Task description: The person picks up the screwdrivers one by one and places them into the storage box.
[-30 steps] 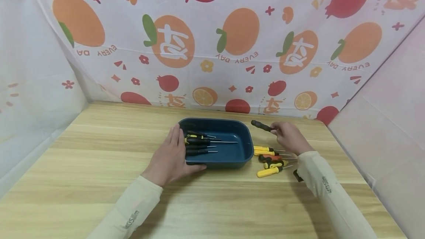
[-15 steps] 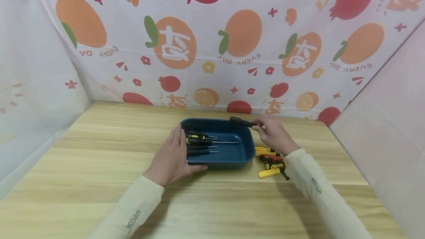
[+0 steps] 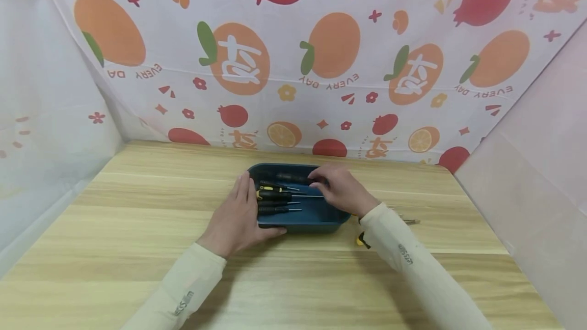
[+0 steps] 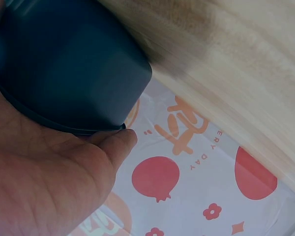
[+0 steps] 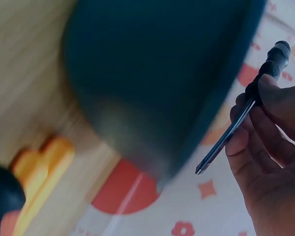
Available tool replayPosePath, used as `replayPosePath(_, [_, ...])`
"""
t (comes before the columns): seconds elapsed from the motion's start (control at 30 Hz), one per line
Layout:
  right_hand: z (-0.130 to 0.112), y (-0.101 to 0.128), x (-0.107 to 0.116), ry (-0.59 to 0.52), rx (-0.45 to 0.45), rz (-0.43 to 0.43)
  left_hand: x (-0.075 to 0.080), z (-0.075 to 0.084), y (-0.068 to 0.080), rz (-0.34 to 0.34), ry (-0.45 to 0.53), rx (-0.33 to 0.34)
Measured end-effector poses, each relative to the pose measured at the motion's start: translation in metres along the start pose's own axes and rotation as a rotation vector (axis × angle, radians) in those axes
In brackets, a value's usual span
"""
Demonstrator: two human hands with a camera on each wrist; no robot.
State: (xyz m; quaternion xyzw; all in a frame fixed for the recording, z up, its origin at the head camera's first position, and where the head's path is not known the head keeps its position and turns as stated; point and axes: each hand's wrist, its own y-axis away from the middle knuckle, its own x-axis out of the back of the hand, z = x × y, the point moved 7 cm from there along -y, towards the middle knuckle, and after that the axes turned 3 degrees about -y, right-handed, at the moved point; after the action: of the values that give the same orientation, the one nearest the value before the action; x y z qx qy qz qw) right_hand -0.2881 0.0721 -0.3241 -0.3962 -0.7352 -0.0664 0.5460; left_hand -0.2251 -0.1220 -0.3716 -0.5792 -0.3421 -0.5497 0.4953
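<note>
A dark blue bin [image 3: 293, 228] sits on the table with several black-handled screwdrivers [image 3: 273, 195] inside, some marked yellow. My left hand [image 3: 232, 219] rests against its left end, fingers along the rim and thumb along the front wall. In the left wrist view this hand [image 4: 54, 177] lies along the rim. Over the bin's far right part, my right hand [image 3: 341, 187] grips a dark screwdriver [image 3: 291, 177]. The right wrist view shows this screwdriver [image 5: 231, 132] between thumb and fingers, its cross-shaped tip bare.
Right of the bin lie more screwdrivers, mostly hidden by the right sleeve [image 3: 399, 241]; metal shafts [image 3: 411, 221] stick out beyond it. Yellow handles [image 5: 44, 169] show in the right wrist view. A fruit-print cloth [image 3: 293, 90] hangs behind the wooden table [image 3: 293, 289].
My right hand has moved left with the screwdriver, from beside the bin, across the right rim, and down into its far side. The left hand keeps its place on the bin.
</note>
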Motion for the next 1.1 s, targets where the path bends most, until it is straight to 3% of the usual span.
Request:
replayPosePath(0.3, [-0.014,-0.007,-0.039,-0.025,-0.009,-0.177,0.001,0.000,0.000,0.016,-0.012,-0.009])
replayPosePath(0.57, [-0.009,-0.009,-0.062,-0.085,-0.094,-0.345,0.002,0.000,0.000,0.024,-0.021,-0.012])
replayPosePath(0.87, [-0.006,-0.013,-0.072,-0.103,-0.091,-0.411,0.003,0.000,0.001,0.032,-0.015,-0.014])
replayPosePath(1.1, [-0.004,-0.014,-0.078,-0.142,-0.150,-0.450,0.003,0.001,0.002,0.039,-0.007,-0.017])
